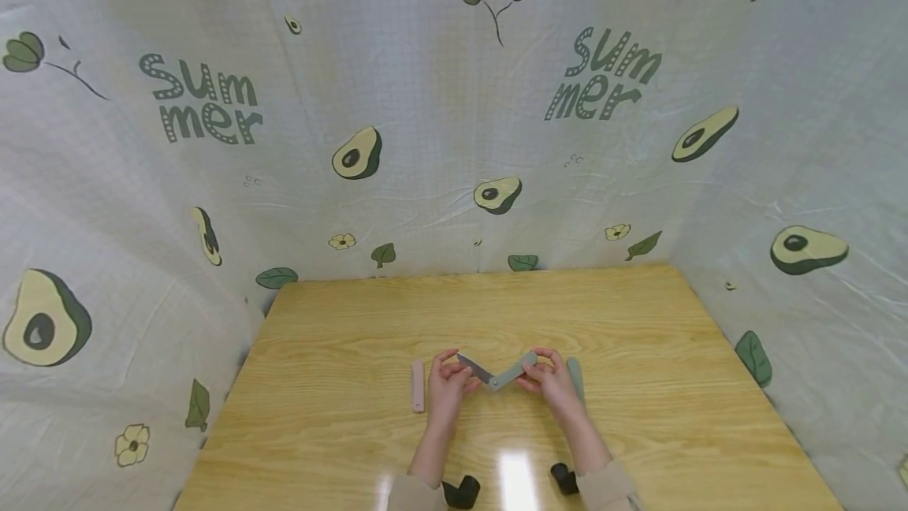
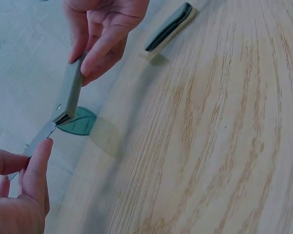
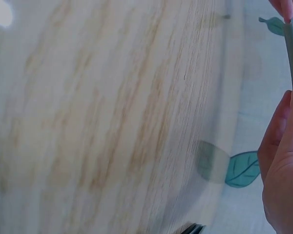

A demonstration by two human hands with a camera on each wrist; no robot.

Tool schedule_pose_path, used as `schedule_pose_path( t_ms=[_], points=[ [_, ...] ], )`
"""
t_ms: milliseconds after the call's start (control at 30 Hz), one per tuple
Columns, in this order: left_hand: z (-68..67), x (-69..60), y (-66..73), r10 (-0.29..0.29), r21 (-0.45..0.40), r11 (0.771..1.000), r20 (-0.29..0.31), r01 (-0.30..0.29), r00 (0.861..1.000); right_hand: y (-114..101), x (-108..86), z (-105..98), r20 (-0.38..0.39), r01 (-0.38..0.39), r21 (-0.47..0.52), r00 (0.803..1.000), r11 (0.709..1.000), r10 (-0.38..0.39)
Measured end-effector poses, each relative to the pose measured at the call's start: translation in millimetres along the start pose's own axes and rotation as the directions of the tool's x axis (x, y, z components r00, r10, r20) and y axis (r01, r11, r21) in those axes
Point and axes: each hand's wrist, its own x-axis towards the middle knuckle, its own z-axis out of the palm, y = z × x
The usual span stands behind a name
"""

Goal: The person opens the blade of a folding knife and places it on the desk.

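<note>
Above the table, both hands hold a folding knife with a grey-green handle [image 1: 514,371], its blade [image 1: 475,368] swung partly out so that the two parts form a wide V. My left hand [image 1: 447,386] pinches the blade between thumb and fingers; the left wrist view shows this hand [image 2: 22,190] at lower left. The handle [image 2: 69,90] is gripped near its far end by my right hand [image 1: 552,383]. A pink folded knife [image 1: 418,386] lies just left of the left hand. Beside the right wrist lies a green folded knife [image 1: 575,378], partly covered by the arm.
The wooden table [image 1: 340,337] is bordered at the back and sides by a pale cloth [image 1: 426,235] printed with avocados and leaves. Black camera mounts [image 1: 462,492] sit at both wrists. Light glares off the table's near part.
</note>
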Motion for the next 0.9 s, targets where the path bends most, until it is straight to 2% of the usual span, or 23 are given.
schedule_pose_path(
  t_ms=[567,900],
  points=[
    [6.8,-2.8,-0.5,0.024,-0.102,0.994,-0.076,-0.031,0.997,-0.1,-0.9,2.8,-0.031,0.042,0.11,0.999,0.993,-0.039],
    [10.2,-4.9,-4.0,0.072,-0.157,0.984,-0.098,-0.086,0.993,0.2,-0.9,5.8,-0.058,0.038,0.2,0.998,0.979,-0.027]
  ],
)
